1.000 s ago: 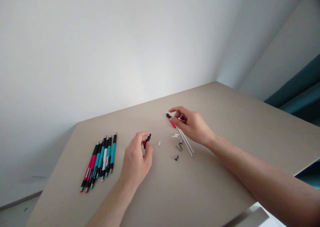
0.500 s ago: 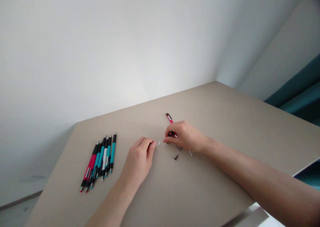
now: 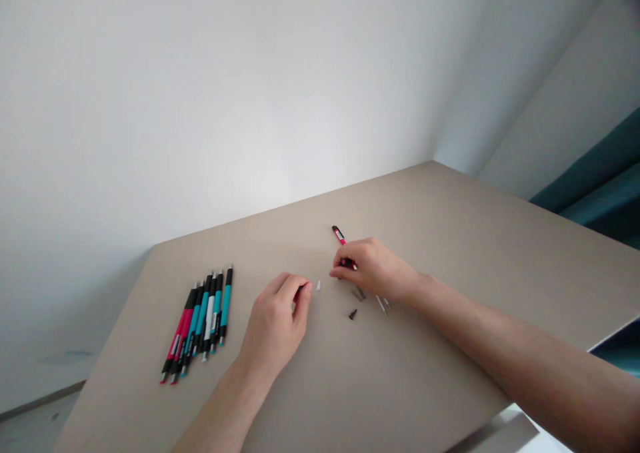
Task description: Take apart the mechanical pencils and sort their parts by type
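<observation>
In the head view my left hand (image 3: 277, 310) pinches a small black pen part (image 3: 301, 287) between thumb and forefinger, mostly hidden by the fingers. My right hand (image 3: 367, 264) is closed, low over the table, with a black and pink pen part (image 3: 347, 262) showing inside its curled fingers. Just beyond that hand lies a pink pen barrel (image 3: 340, 235) with a black end; its near end is hidden. A small white tip piece (image 3: 319, 285) rests between the hands. Below the right hand are a dark cone-shaped tip (image 3: 353, 314), small springs (image 3: 359, 295) and thin refills (image 3: 382, 305).
On the left of the beige table (image 3: 400, 366) several click pens lie side by side, with pink pens (image 3: 183, 330), turquoise pens (image 3: 227, 300) and a white pen (image 3: 209, 316). A white wall (image 3: 250, 93) borders the table's back. A teal curtain (image 3: 590, 180) hangs at the right.
My right hand has shifted slightly right, away from the white tip piece, with the black and pink part. The springs and refills show more. My left hand is nearly still.
</observation>
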`<state>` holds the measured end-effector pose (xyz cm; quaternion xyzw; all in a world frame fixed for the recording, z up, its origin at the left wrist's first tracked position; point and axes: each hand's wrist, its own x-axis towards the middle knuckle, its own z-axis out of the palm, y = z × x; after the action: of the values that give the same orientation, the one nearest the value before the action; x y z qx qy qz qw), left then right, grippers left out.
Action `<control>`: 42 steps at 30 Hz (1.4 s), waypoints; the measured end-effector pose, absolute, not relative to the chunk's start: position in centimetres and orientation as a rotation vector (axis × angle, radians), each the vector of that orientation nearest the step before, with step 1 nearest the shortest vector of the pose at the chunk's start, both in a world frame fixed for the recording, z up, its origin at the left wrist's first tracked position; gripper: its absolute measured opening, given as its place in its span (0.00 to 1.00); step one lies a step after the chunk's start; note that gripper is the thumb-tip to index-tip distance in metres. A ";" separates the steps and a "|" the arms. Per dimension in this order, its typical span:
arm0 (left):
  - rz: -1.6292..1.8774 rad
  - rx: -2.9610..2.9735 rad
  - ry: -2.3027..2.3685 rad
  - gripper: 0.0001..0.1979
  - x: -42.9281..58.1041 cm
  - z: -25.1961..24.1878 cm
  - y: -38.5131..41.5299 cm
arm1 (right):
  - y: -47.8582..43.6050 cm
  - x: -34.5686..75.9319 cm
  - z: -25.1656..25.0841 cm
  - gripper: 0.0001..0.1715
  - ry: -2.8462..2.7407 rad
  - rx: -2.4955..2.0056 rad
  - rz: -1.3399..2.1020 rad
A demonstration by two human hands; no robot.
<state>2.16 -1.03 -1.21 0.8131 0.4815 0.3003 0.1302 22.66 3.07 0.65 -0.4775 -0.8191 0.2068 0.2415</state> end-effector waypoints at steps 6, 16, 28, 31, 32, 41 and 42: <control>0.890 2.315 1.373 0.06 2.3 -1.2 -1.1 | 2.9 22.6 1.5 0.16 -1.684 -1.251 0.931; 1.031 2.333 1.260 0.06 2.5 -0.8 -1.3 | 3.0 22.0 1.0 0.11 -1.112 -0.683 1.625; 0.950 2.343 1.252 0.06 2.6 -0.9 -1.3 | 2.6 22.2 1.0 0.16 -1.425 -0.802 1.474; 1.006 2.295 1.277 0.10 2.7 -0.8 -1.4 | 2.3 22.1 1.0 0.18 -1.623 -0.887 1.357; 1.025 2.272 1.277 0.11 2.8 -0.8 -1.5 | 2.1 22.0 1.1 0.18 -1.697 -0.908 1.315; 0.948 2.198 1.287 0.06 3.4 -0.3 -1.8 | 1.3 21.1 1.5 0.19 -1.714 -0.930 1.342; 0.941 2.196 1.289 0.06 3.4 -0.3 -1.8 | 1.4 21.1 1.6 0.20 -1.614 -0.938 1.420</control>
<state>3.39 -1.84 -0.34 0.7906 0.4639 0.3389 0.2118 21.08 1.37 1.57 -0.3688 -0.6344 0.5580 0.3875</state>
